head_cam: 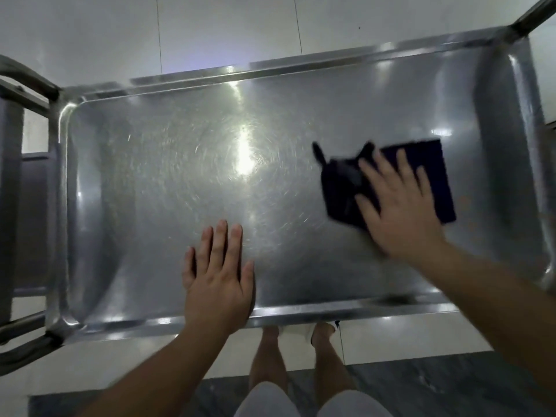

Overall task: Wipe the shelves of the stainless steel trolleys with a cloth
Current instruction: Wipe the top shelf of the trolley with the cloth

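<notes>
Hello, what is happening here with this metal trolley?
A person is wiping the top shelf of a steel trolley. The right hand presses a dark cloth flat on the shelf's right part, fingers spread. The left hand rests flat and empty on the shelf near its front rim. The cloth looks blurred, so it is probably moving. The shelf bears only the cloth and the hands.

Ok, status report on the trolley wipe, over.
Right hand flat, pressing dark cloth on top shelf, right side. Left hand flat on shelf near front rim. Nothing else on shelf.
</notes>
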The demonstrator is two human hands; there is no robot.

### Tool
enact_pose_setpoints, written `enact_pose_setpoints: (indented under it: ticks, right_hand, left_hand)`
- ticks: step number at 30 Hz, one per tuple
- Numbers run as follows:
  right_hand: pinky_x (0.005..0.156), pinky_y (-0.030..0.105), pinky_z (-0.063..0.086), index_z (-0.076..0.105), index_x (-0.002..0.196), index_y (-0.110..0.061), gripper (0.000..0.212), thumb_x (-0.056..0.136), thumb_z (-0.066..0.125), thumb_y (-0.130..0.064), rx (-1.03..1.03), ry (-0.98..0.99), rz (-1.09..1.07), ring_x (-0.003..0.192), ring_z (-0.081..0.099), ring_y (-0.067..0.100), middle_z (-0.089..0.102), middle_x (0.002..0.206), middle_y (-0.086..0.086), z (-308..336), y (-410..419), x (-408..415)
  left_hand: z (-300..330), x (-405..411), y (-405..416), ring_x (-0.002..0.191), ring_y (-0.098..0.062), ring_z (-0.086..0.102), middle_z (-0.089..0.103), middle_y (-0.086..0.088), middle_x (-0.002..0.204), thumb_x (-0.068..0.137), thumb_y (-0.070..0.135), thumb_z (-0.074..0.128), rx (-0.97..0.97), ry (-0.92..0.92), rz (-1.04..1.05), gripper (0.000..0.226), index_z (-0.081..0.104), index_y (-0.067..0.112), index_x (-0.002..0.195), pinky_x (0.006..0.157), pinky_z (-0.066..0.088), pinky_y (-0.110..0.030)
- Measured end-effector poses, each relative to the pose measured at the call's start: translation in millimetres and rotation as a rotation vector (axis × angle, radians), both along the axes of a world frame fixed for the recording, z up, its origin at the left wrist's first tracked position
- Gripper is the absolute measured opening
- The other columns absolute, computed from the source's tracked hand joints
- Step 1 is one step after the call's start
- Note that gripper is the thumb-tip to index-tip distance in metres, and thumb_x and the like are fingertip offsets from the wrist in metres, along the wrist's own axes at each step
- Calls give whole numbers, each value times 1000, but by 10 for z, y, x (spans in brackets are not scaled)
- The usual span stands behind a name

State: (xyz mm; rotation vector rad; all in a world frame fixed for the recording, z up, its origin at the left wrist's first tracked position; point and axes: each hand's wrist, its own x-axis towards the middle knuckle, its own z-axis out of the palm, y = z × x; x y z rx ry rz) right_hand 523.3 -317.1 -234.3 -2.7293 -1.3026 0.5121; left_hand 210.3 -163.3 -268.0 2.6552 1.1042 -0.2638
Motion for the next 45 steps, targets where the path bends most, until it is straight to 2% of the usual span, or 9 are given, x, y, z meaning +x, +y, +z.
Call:
enact_pose_setpoints:
  ticks: [4,8,13,19,23,30,38,41,45]
  right_hand:
    - [123,54,15,33,159,-30,61,104,22,-55,-90,43,83,157,10,25,15,170,-9,35,-1090,-1217]
    - [123,52,17,35,158,-31,61,104,21,-55,-138,59,91,157,13,26,17,169,-9,40,-1085,-1345]
    - [124,56,14,24,161,-31,61,104,30,-51,-9,-15,42,157,5,26,13,170,-6,-65,61,-741]
    - [125,53,-1,10,163,-30,62,105,19,-53,46,-26,-181,157,-6,27,1,171,-6,-96,2035,517]
    - [125,55,-2,8,164,-28,63,106,19,-51,4,-45,-210,156,-7,30,-1,171,-4,-54,2453,674]
    - [126,53,4,19,162,-31,63,104,26,-54,58,24,59,157,1,25,11,170,-6,-83,1383,-526]
    - [125,46,15,43,152,-26,50,106,32,-43,119,44,78,155,20,21,35,163,-5,-117,-297,-2089]
    - [122,38,17,60,134,-23,42,102,40,-41,136,38,107,143,42,17,59,143,-4,-18,-484,-2252]
    - [99,36,45,60,113,-31,35,103,32,-49,105,18,49,105,58,12,66,107,-12,287,-440,-2251]
  left_hand:
    - [-14,-21,-1,163,-19,-3,-5,4,177,109,51,20,1,-4,4,66,1,31,169,127,6,-54]
    - [-27,-36,-7,163,-20,-1,-2,3,177,109,51,18,10,-9,-1,65,4,29,169,126,9,-56]
    - [-31,-2,-2,163,-21,1,-1,3,177,109,52,17,11,-11,-3,65,6,29,169,126,12,-58]
    - [-42,3,3,163,-22,0,-1,3,177,110,53,14,20,-21,-9,65,6,28,169,127,8,-54]
    - [-58,26,10,163,-21,-2,-2,3,177,110,51,17,10,-31,-1,65,5,28,169,127,8,-55]
    - [-68,40,4,163,-20,-9,-9,3,177,110,52,12,-27,-15,14,65,-5,30,168,129,6,-57]
    - [72,29,21,162,-18,-14,-11,5,176,109,39,20,-63,-3,15,64,-3,31,169,129,-5,-50]
    - [139,58,55,157,-15,-28,-25,8,173,111,43,15,-143,12,17,63,-18,36,165,129,-9,-51]
    - [220,55,142,153,-20,-38,-33,3,170,110,49,32,-207,75,-59,80,-27,32,162,128,-11,-55]
